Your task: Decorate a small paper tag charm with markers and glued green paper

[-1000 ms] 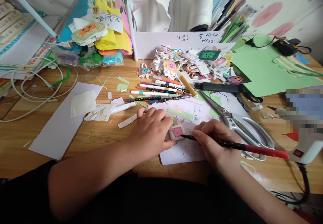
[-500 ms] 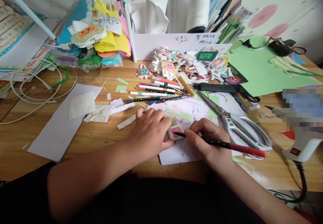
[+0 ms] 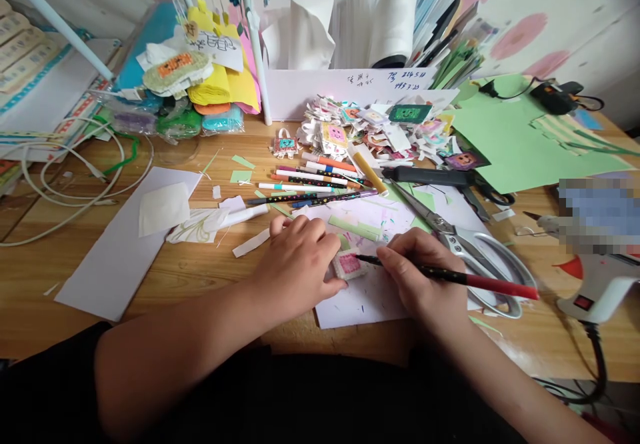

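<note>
My left hand (image 3: 299,257) is closed at the left edge of a small white-bordered paper piece (image 3: 349,272) with a pink middle, pinning it over a white sheet (image 3: 345,314). Between the thumb and fingers of my right hand (image 3: 424,274) is a slim marker (image 3: 453,276), its barrel black with specks and its rear end red. The marker's dark tip meets the upper right part of the pink area. Some of the paper piece's left side is hidden behind my left fingers.
Several markers (image 3: 315,181) lie beyond my hands, below a heap of small decorated cutouts (image 3: 335,134). Large scissors (image 3: 453,241) rest beside my right hand. At far right stands a glue gun (image 3: 593,291) with a cord. White card (image 3: 125,257) lies at left.
My right hand and the marker have shifted slightly right, and the tip has gone from the middle of the pink area to its upper right. My left hand stays put.
</note>
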A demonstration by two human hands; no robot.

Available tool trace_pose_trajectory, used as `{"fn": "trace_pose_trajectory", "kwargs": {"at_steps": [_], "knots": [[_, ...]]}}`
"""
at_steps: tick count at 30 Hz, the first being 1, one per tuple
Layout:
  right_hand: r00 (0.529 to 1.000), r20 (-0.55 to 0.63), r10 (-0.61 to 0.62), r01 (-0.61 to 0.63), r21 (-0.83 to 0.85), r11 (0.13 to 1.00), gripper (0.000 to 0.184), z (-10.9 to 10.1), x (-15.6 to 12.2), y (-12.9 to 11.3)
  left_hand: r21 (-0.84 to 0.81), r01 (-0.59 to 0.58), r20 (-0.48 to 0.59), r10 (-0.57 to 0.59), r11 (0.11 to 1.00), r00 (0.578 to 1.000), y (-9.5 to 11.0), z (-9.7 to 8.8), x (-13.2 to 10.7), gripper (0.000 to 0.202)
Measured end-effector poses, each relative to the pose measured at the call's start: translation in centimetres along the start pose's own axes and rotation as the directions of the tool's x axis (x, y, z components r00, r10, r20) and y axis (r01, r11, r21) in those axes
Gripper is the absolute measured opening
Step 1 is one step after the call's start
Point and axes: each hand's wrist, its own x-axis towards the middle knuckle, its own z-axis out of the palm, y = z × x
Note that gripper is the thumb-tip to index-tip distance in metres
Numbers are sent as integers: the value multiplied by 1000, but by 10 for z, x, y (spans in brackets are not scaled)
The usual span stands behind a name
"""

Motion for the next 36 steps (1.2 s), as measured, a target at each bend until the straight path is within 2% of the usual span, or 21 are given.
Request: {"fn": "trace_pose_trajectory", "kwargs": {"at_steps": [2, 6, 11, 30, 34, 36], "knots": [[1000, -22, 4, -3, 39, 999, 23, -3, 0, 3, 1, -1, 0, 1, 1000, 1000, -1, 0, 0, 36], [1000, 15, 6, -7, 82, 997, 23, -3, -2, 4, 4, -3, -9, 3, 1000, 1000, -1, 1, 0, 36], [999, 53, 7, -10, 54, 999, 24, -1, -4, 3, 15, -3, -11, 3, 1000, 1000, 0, 1, 0, 36], [998, -33, -45, 48, 83, 995, 24, 0, -6, 6, 4, 13, 3, -13, 1000, 1000, 0, -1, -1, 38], [999, 15, -52, 50, 85, 995, 25, 2, -6, 10, 11, 17, -4, -17, 1000, 1000, 0, 0, -1, 39], [999, 3, -52, 51, 106, 993, 25, 3, -5, 12, 13, 21, -9, -21, 1000, 1000, 0, 0, -1, 39]]}}
